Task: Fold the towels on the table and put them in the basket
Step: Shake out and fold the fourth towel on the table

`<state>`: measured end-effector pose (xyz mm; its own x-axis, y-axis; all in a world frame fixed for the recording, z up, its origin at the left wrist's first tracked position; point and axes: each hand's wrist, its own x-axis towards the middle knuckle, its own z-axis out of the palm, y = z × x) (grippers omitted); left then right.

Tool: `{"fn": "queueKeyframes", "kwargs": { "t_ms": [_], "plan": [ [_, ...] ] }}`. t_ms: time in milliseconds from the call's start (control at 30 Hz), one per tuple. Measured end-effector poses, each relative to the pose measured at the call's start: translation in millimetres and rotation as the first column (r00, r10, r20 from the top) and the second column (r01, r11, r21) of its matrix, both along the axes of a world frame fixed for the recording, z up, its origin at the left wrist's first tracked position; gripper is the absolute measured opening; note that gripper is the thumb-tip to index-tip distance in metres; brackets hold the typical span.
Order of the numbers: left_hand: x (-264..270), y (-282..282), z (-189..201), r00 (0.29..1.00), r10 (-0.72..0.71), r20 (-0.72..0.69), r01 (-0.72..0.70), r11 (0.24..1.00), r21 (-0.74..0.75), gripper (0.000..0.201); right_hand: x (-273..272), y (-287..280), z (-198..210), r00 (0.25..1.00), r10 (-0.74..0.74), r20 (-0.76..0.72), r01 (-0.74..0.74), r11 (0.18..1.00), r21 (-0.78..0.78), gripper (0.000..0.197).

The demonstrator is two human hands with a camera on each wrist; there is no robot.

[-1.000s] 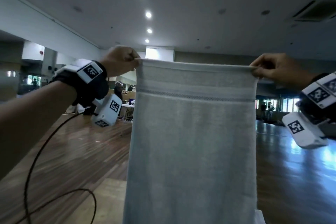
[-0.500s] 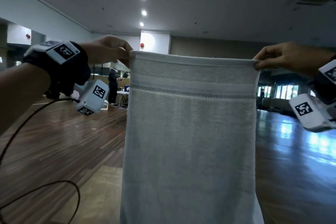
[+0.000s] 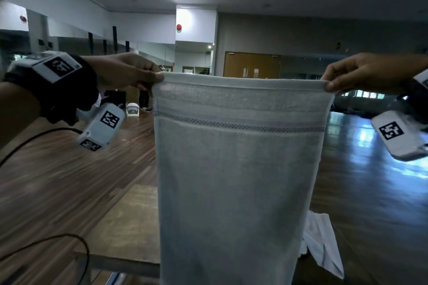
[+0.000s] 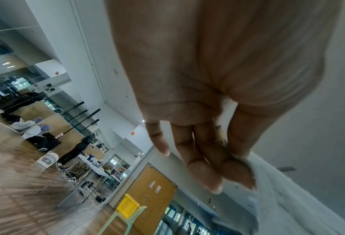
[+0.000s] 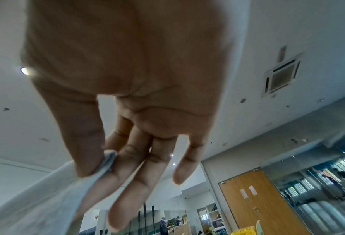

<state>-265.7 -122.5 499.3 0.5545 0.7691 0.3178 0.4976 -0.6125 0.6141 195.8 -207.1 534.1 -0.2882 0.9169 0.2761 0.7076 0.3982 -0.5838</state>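
Head view: towel (image 3: pixel 234 180) hung taut above the counter (image 3: pixel 129 227), left hand (image 3: pixel 125 74) and right hand (image 3: pixel 361 74) each pinching a top corner. Thin fingertip grip — could slip, dropping a corner and spoiling the fold. Versus earlier: towel lower against the ceiling lights — pinches unchanged.

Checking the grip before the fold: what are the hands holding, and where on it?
A towel. The left hand pinches one top corner, the right hand the other; it hangs between them.
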Motion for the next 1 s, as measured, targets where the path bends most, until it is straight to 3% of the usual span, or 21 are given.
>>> {"fn": "queueKeyframes", "kwargs": {
  "t_ms": [67, 133, 200, 267, 367, 500, 667, 800, 1000],
  "plan": [
    [6.0, 17.3, -6.6, 1.0, 0.029, 0.01, -0.029, 1.0, 0.004, 0.083, 4.1, 19.3, -7.6, 0.999, -0.048, 0.024, 0.048, 0.998, 0.037, 0.072],
    [17.1, 37.8, -18.2, 0.997, 0.069, 0.021, -0.069, 0.998, 0.01, 0.063, 5.7, 41.2, -20.4, 0.993, -0.11, 0.05, 0.107, 0.992, 0.066, 0.066],
    [29.5, 61.7, -32.8, 0.99, 0.138, -0.01, -0.137, 0.987, 0.08, 0.03, 3.4, 65.9, -37.8, 0.982, -0.169, 0.079, 0.162, 0.983, 0.09, 0.04],
    [39.3, 87.3, -48.8, 0.968, 0.241, -0.063, -0.224, 0.953, 0.202, 0.014, -0.6, 91.6, -58.4, 0.976, -0.198, 0.086, 0.187, 0.975, 0.122, 0.006],
    [52.6, 124.0, -75.8, 0.931, 0.357, -0.072, -0.319, 0.894, 0.314, 0.007, -2.6, 131.7, -90.4, 0.956, -0.271, 0.109, 0.247, 0.95, 0.19, 0.014],
    [72.8, 167.0, -103.9, 0.872, 0.487, 0.041, -0.452, 0.771, 0.449, 0.018, -0.8, 178.6, -117.2, 0.927, -0.371, 0.063, 0.334, 0.888, 0.317, 0.007],
    [82.2, 216.6, -138.0, 0.831, 0.523, 0.189, -0.549, 0.718, 0.427, 0.011, 2.8, 225.6, -141.9, 0.898, -0.439, -0.037, 0.416, 0.817, 0.4, 0.008],
    [88.2, 228.3, -184.1, 0.832, 0.509, 0.221, -0.552, 0.721, 0.419, 0.016, 7.7, 240.5, -185.2, 0.894, -0.444, -0.055, 0.432, 0.826, 0.361, 0.008],
    [85.0, 205.9, -296.4, 0.908, 0.41, 0.083, -0.415, 0.859, 0.299, 0.019, 13.8, 222.3, -299.9, 0.92, -0.391, 0.033, 0.378, 0.906, 0.191, 0.014]
  ]
}}
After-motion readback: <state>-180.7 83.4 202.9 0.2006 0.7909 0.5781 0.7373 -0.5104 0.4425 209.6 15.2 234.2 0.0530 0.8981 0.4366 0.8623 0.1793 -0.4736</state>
